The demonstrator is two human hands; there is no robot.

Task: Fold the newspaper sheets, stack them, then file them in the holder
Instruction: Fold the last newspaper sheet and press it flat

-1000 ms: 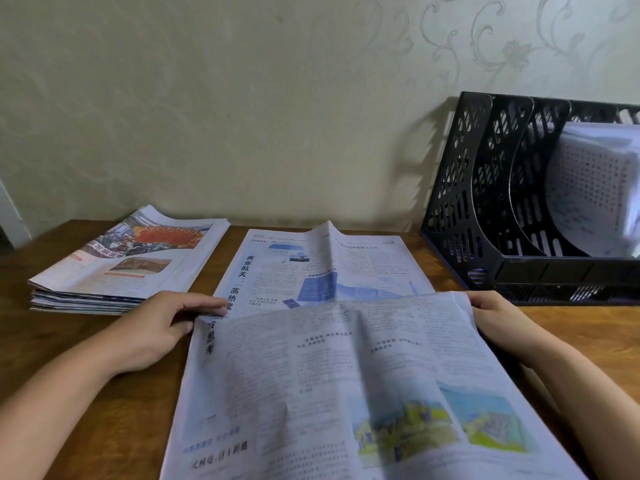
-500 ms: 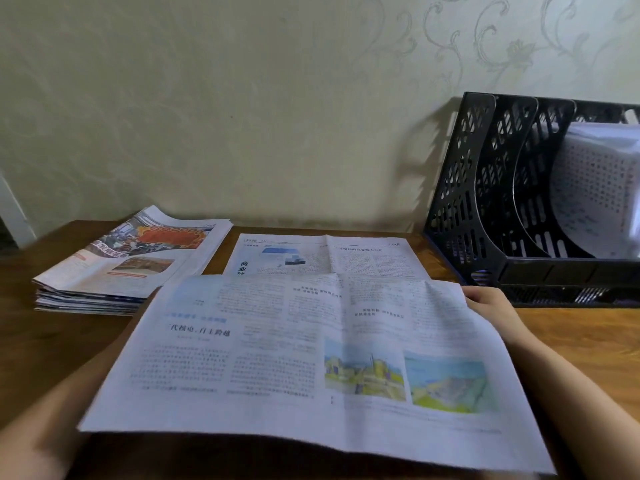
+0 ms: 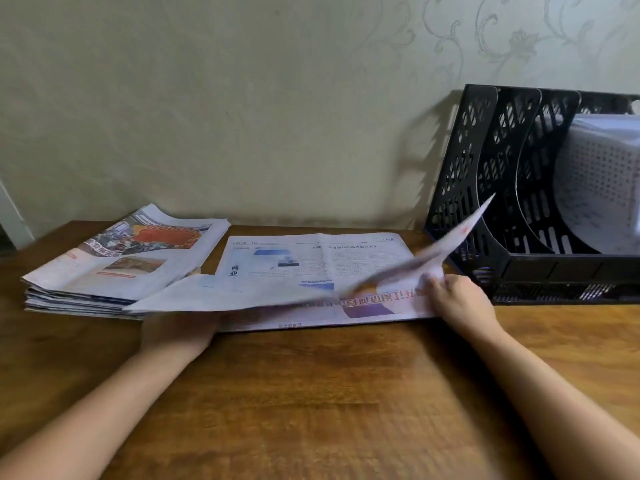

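Folding was under way: left hand (image 3: 180,332) and right hand (image 3: 462,301) each gripped the newspaper sheet (image 3: 311,292), half-doubled on the table left of the holder (image 3: 485,202); flattening the crease looked next.

A newspaper sheet (image 3: 311,265) lies on the table (image 3: 329,393) between a stack of newspapers (image 3: 117,265) on its left and a file holder (image 3: 519,202) on its right, by the wall (image 3: 242,116) behind. Papers (image 3: 602,181) stand in the holder's right compartment.
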